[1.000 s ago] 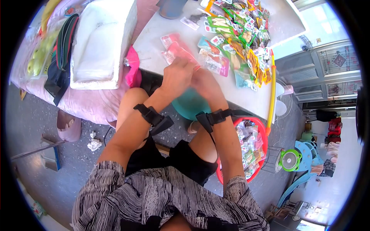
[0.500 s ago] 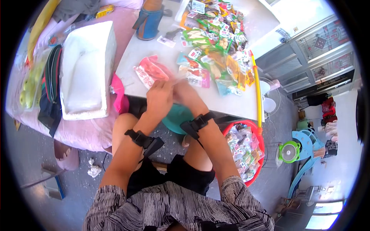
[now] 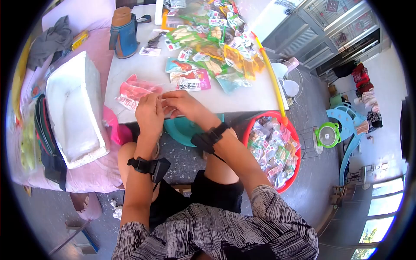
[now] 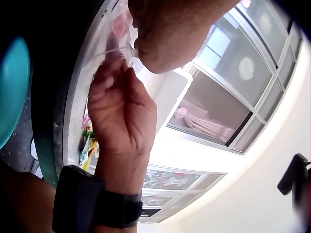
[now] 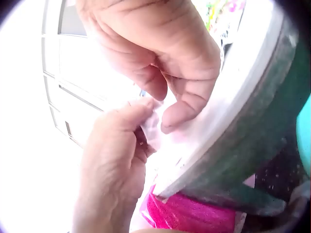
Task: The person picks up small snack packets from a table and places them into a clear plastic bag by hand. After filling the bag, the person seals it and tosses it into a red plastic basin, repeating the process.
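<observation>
A pink-red printed plastic pouch (image 3: 135, 89) lies on the table's near left part, its clear end reaching the hands. My left hand (image 3: 150, 113) pinches that clear edge between thumb and fingers, as the right wrist view shows of the left hand (image 5: 114, 155). My right hand (image 3: 186, 106) is close beside it; the right wrist view has the right hand (image 5: 160, 53) bent over the plastic, thumb and finger apart. From the left wrist, the right hand (image 4: 121, 111) has its fingertips right at the clear plastic (image 4: 116, 52).
Several food packets (image 3: 212, 50) are piled on the white table (image 3: 251, 102), with a blue flask (image 3: 124, 37) at left and a yellow tube (image 3: 273, 80) along the right edge. A red basin (image 3: 299, 162) of packets, a teal basin (image 3: 177, 132) and a foam box (image 3: 78, 117) stand nearby.
The head view has swung, so the table now appears further left and the whole flask shows. The hands stay together at the pouch's clear end; the right hand's fingers have spread apart.
</observation>
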A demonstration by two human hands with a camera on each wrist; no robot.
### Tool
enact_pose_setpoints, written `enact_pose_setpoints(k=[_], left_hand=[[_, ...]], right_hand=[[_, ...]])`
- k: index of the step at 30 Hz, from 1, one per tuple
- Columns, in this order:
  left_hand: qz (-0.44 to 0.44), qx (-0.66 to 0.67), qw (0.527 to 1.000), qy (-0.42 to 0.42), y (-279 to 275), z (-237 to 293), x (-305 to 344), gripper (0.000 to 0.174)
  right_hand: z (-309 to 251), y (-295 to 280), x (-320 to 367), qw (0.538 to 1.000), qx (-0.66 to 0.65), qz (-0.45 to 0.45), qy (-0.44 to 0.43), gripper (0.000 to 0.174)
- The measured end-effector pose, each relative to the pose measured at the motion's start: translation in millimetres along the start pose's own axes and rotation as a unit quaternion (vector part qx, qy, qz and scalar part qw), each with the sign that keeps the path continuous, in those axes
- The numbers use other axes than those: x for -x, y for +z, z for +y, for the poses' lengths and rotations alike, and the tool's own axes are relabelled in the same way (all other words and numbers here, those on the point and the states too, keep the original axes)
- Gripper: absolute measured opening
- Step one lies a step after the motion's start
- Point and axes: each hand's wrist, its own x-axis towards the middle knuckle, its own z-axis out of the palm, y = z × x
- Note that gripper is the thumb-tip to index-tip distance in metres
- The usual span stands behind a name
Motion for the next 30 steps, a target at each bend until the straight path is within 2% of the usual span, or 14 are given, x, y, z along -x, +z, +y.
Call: enact_pose_setpoints(k=[2, 5, 10, 13, 17, 19, 22, 24, 25, 27, 29, 30], left_hand=[[-0.008, -0.013, 1.0, 0.012, 2.4, -2.6, 0.5, 0.009], [-0.107, -0.054, 0.992, -0.028, 10.3, -15.2, 9.3, 0.014], [-0.147, -0.103, 0.982, -0.05, 11.1, -6.3, 9.9, 0.024], [-0.123, -0.086, 0.988, -0.047, 11.2, -7.8, 8.9, 0.025], [-0.098, -0.083, 0.991, -0.03, 12.8, -11.1, 11.3, 0.024], [-0.105, -0.091, 0.99, -0.032, 13.4, -10.8, 13.1, 0.024], [-0.121, -0.086, 0.988, -0.049, 14.3, -8.0, 12.2, 0.023], [-0.137, -0.094, 0.984, -0.064, 12.6, -5.8, 9.2, 0.022], [-0.147, -0.097, 0.982, -0.072, 11.5, -4.9, 8.8, 0.022], [-0.139, -0.101, 0.983, -0.06, 11.7, -5.4, 8.6, 0.021], [-0.136, -0.101, 0.984, -0.052, 12.7, -5.6, 7.8, 0.02], [-0.135, -0.101, 0.984, -0.05, 12.5, -5.5, 7.6, 0.019]], right_hand=[[-6.4, -14.5, 15.1, 0.997, 0.042, 0.055, -0.047, 0.023], [-8.8, -60.2, 29.8, 0.985, 0.084, 0.125, -0.083, 0.026], [-14.9, -128.6, 51.9, 0.95, 0.135, 0.251, -0.129, 0.026], [-27.5, -152.4, 60.0, 0.947, 0.164, 0.258, -0.1, 0.031], [-38.8, -185.5, 58.5, 0.937, 0.148, 0.262, -0.174, 0.025], [-53.4, -190.1, 55.9, 0.927, 0.151, 0.311, -0.147, 0.025], [-66.7, -203.2, 42.8, 0.919, 0.184, 0.332, -0.11, 0.026], [-49.8, -242.6, 17.9, 0.876, 0.322, 0.318, -0.169, 0.031], [-48.3, -240.4, 10.5, 0.827, 0.42, 0.331, -0.176, 0.04], [-45.9, -235.3, -4.6, 0.686, 0.599, 0.371, -0.181, 0.063], [-33.9, -224.4, -12.3, 0.551, 0.685, 0.409, -0.244, 0.075], [-31.4, -228.1, -15.4, 0.579, 0.678, 0.393, -0.225, 0.072]])
